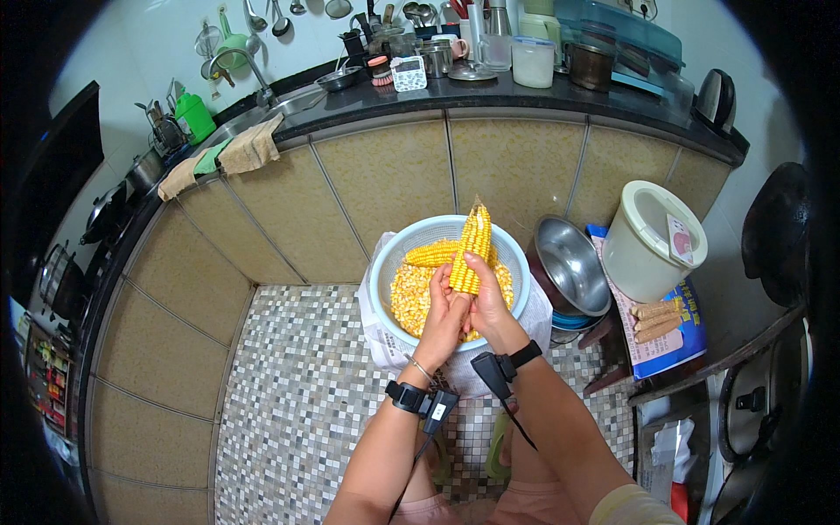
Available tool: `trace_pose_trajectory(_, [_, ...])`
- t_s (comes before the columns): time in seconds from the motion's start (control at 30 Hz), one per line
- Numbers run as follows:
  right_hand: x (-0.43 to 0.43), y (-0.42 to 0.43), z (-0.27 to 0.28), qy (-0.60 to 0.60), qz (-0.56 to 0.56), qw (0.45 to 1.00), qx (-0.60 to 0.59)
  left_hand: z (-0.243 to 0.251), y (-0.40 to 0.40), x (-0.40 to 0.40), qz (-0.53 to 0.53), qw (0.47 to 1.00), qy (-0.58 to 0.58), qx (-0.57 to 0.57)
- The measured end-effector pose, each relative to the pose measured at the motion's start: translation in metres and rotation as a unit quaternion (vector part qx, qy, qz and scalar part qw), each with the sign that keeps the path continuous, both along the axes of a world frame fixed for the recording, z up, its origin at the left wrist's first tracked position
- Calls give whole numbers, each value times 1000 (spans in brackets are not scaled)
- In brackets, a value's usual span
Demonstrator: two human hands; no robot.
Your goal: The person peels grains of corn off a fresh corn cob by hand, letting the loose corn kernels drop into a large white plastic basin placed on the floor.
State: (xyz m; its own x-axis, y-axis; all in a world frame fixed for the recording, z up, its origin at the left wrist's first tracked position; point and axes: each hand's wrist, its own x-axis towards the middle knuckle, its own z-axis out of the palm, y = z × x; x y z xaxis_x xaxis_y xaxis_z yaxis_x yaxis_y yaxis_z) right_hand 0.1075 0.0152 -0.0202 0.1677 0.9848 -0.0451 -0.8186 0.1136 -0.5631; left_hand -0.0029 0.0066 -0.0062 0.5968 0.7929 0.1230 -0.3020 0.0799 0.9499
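Observation:
Both my hands grip one yellow corn cob (474,243) over a light blue plastic colander (384,275). The cob tilts upward, its narrow tip pointing away from me and its kernel rows mostly whole. My left hand (449,305) closes around its lower end from the left, partly hidden behind the cob. My right hand (489,298) holds the same end from the right, thumb lying on the kernels. Loose kernels (412,298) fill the colander's bottom. Another whole corn cob (430,254) rests on them behind my hands.
White printed sacking (541,315) lies beneath the colander. To its right stand a steel bowl (571,262) and a lidded cream bucket (653,243). Several bare cobs (656,320) lie on a printed sheet (686,348). A dark countertop (499,95) with kitchenware curves behind.

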Motion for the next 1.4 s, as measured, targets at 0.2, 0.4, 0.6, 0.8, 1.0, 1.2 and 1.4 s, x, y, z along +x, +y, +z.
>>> trace_pose_trajectory(0.2, [0, -2, 3, 1, -3, 1000, 2, -1, -2, 3, 18, 1000, 8, 7])
trace_pose_trajectory(0.4, [1, -2, 4, -8, 2, 1000, -13, -1, -1, 2, 22, 1000, 6, 12])
trace_pose_trajectory(0.6, [-1, -3, 5, -23, -3, 1000, 3, 3, 0, -2, -10, 998, -29, -54])
trace_pose_trajectory(0.8, [0, -6, 9, -29, -23, 999, 15, 0, 1, 0, -27, 999, -17, -37])
trace_pose_trajectory(1.0, [-2, -7, 12, -83, -25, 996, 23, -14, 4, 1, 64, 991, 61, 105])
trace_pose_trajectory(1.2, [-8, -8, 17, -129, -84, 988, 20, 14, -14, 0, 161, 926, 265, 218])
trace_pose_trajectory(1.4, [-3, -12, 22, -115, -32, 993, 11, 2, 0, -5, 37, 999, -9, -10])
